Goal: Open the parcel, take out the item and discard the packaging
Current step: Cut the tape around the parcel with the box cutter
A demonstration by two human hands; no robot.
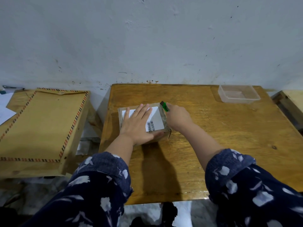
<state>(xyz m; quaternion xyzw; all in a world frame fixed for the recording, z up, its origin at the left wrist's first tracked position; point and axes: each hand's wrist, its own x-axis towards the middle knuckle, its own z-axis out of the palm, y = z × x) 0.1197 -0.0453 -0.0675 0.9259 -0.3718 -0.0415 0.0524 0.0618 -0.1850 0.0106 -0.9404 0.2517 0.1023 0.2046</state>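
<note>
A small brown cardboard parcel with a white shipping label and barcode stands on the wooden table. My left hand lies flat on the parcel's top, fingers spread, pressing it down. My right hand is at the parcel's right edge, closed around a green utility knife. The knife's dark tip points to the far right corner of the box. The parcel's flaps look closed, and its contents are hidden.
A clear plastic tray sits at the table's back right corner. A large brown envelope with a striped border lies on a lower table to the left. A blue-grey wall stands right behind the table. Another wooden surface shows at far right.
</note>
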